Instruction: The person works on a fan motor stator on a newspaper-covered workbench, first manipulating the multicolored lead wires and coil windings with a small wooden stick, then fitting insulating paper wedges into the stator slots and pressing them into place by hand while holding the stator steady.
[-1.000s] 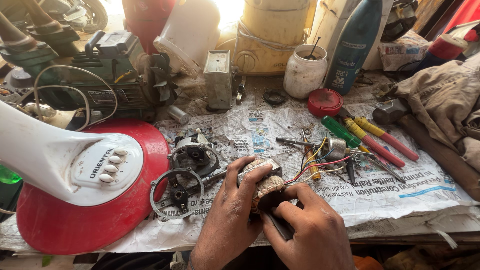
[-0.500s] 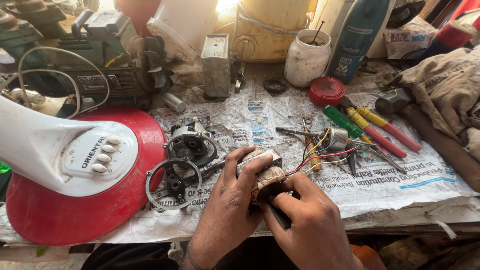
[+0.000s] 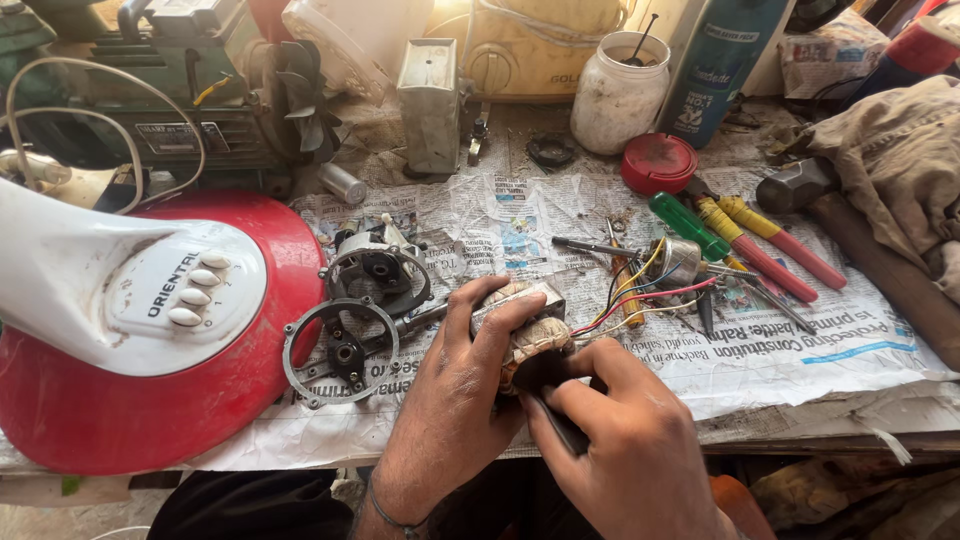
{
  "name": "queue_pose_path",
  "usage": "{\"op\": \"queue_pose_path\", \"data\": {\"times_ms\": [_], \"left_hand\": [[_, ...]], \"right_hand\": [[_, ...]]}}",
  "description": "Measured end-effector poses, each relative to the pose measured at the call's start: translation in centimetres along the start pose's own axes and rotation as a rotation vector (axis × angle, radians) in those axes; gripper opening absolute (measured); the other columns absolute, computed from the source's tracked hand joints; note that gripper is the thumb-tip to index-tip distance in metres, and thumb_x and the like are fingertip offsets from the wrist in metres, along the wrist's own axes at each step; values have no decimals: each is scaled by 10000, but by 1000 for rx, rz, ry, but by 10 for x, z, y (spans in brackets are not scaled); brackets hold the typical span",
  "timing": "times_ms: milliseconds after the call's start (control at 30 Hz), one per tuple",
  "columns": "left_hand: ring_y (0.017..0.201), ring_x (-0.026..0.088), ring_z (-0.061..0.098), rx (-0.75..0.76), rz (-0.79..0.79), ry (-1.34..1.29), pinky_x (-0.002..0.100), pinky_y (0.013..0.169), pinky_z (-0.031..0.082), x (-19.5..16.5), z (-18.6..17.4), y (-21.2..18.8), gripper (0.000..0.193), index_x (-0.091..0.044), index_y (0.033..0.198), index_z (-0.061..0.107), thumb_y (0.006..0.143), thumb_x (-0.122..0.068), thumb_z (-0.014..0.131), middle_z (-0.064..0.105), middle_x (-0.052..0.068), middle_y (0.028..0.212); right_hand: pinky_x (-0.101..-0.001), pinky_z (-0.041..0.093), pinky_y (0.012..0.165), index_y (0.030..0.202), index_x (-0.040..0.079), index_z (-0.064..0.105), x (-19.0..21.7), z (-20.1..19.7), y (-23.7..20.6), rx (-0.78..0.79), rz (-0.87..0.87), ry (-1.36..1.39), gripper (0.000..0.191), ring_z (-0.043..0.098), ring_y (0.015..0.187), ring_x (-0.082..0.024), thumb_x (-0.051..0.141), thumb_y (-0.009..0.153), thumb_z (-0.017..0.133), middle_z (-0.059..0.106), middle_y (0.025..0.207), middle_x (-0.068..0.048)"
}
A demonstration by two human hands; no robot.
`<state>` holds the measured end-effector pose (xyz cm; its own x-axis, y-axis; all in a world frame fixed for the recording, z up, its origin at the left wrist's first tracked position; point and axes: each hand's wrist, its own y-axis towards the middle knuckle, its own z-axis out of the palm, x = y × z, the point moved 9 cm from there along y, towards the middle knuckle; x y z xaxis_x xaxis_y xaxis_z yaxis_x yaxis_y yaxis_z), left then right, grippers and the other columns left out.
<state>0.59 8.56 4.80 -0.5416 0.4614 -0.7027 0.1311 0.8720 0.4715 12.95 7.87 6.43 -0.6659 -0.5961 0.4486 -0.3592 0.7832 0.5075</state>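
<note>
My left hand (image 3: pixel 455 400) grips a small motor stator (image 3: pixel 530 330) with pale taped windings, just above the newspaper (image 3: pixel 500 215) spread over the bench. My right hand (image 3: pixel 620 445) holds a thin dark tool (image 3: pixel 556 422) whose tip is against the stator's underside. Red, yellow and black wires (image 3: pixel 640 295) run from the stator to a small metal capacitor (image 3: pixel 682 260) lying to the right.
A red fan base with a white button panel (image 3: pixel 150 310) fills the left. Grey motor housing parts (image 3: pixel 360 300) lie beside it. Screwdrivers with green, yellow and red handles (image 3: pixel 750 245), a red lid (image 3: pixel 658 162), a white jar (image 3: pixel 620 95), a hammer (image 3: pixel 800 185) and cloth (image 3: pixel 900 170) sit right.
The view has shifted slightly lower and closer. Both hands stay on the stator, with the right hand's tool still working at its underside.
</note>
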Motion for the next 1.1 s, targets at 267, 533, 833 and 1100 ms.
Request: {"op": "queue_pose_path", "data": {"times_ms": [267,533,833,1100], "left_hand": [[1342,457,518,7,-11,6,486,1013,527,2,1,-1,879,-151,1414,495,613,43,798,421,208,1478],[1333,455,532,-4,-25,-3,480,1001,539,3,1,-2,859,-157,1415,496,634,32,798,427,202,1476],[1335,445,536,10,-32,15,484,1007,542,4,2,-3,877,-165,1426,491,631,37,801,429,199,1480],[1336,444,517,39,-62,24,481,971,548,6,5,-1,915,-176,1419,481,595,34,820,410,206,1474]], "right_hand": [[-397,560,645,805,75,758,2,-1,0,-5,3,18,124,708,745,-275,142,722,820,671,889,-76],[-416,551,637,780,49,740,2,0,5,19,25,-29,160,688,727,-302,158,713,836,646,882,-109],[-425,551,649,778,63,750,-2,2,-2,29,-6,-46,154,685,732,-314,161,693,832,646,871,-107],[-413,558,647,783,50,753,1,0,4,52,29,-40,161,694,729,-300,163,706,839,648,886,-108]]}}
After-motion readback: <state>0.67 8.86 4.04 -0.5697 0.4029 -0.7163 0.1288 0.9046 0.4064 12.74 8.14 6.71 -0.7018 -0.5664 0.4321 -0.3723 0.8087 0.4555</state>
